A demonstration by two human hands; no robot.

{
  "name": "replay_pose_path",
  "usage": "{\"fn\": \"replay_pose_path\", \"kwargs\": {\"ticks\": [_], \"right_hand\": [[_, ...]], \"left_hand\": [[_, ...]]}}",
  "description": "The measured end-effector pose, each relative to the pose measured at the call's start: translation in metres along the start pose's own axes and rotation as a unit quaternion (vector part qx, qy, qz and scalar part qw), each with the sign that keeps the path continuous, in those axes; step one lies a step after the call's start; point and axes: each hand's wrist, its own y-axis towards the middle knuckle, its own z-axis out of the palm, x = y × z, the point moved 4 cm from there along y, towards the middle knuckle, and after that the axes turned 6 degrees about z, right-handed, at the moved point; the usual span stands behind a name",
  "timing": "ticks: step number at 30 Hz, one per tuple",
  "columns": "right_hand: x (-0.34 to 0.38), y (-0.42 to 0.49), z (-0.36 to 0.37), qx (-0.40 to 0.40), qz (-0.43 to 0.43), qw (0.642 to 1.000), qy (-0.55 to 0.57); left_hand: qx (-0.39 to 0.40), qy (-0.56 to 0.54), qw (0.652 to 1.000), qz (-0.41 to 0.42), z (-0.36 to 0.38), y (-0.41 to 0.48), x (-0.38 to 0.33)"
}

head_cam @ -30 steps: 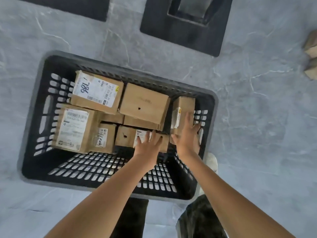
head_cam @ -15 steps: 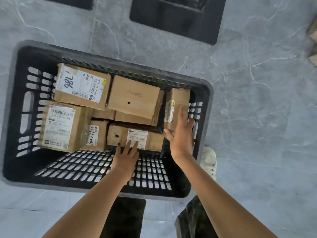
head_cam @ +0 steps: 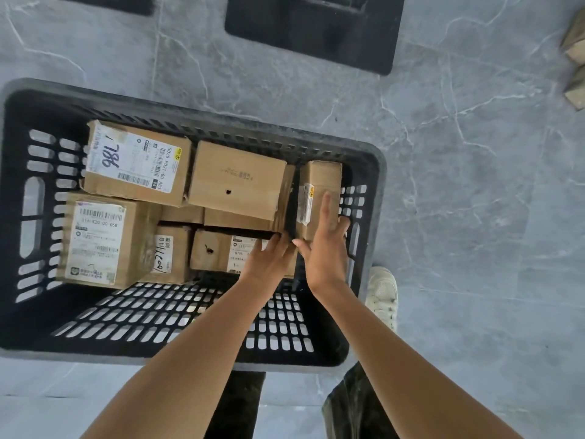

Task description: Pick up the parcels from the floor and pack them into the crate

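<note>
One black slotted crate (head_cam: 364,160) is sitting on the grey floor (head_cam: 474,217), holding a packed layer of cardboard parcels (head_cam: 237,179), most of them lying left of and beyond the fingertips. Under the right hand (head_cam: 326,248) the narrow upright parcel (head_cam: 321,179) is standing against the crate's right wall. The right fingers (head_cam: 326,210) are lying straight and together along its top, thumb spread leftward, pressing rather than gripping. The left hand (head_cam: 269,261), hanging back over the slotted bottom half a second ago, is now reaching forward, its loosely spread fingers resting on the right end of the low labelled parcel (head_cam: 218,258), just beside the right thumb. Both hands seem to be snugging these parcels together. Two tan shapes (head_cam: 574,58), probably more parcels, are waiting on the floor far right of the fingers.
</note>
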Motion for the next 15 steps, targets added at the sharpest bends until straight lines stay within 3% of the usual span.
{"fn": "replay_pose_path", "kwargs": {"ticks": [5, 10, 15], "right_hand": [[0.001, 0.001, 0.000, 0.046, -0.021, 0.999, 0.002], [-0.001, -0.006, 0.002, 0.028, -0.031, 0.999, 0.024], [-0.003, 0.002, 0.015, 0.027, -0.028, 0.999, 0.020]], "left_hand": [[0.036, 0.042, 0.997, -0.050, 0.023, 0.007, 0.008], [-0.022, 0.118, 0.993, 0.002, 0.036, 0.000, 0.017], [-0.015, 0.101, 0.995, -0.007, 0.045, -0.009, 0.024]]}}
